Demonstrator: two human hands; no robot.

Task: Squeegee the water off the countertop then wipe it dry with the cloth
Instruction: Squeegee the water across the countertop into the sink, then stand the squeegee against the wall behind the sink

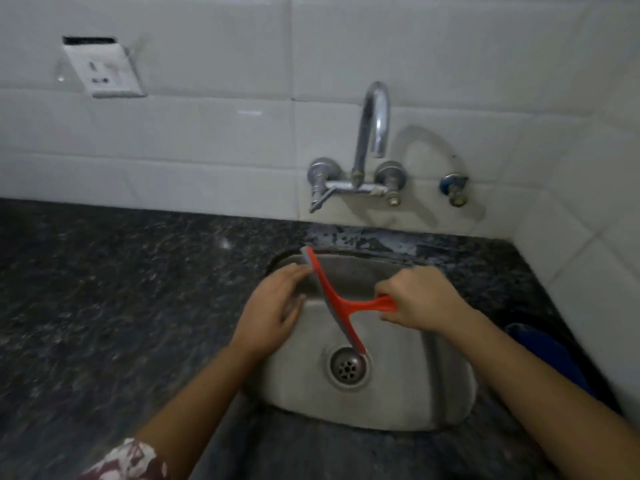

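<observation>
The red squeegee [341, 299], probably light stiff plastic, is gripped by its handle in the closed right hand [420, 301], its soft blade steadied by the loosely open left hand [272, 311].

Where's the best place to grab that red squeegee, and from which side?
By its handle stem, from the right, as the right hand does: the squeegee is T-shaped, its handle pointing right and its long blade running over the sink. The left hand touches the blade's far end.
</observation>
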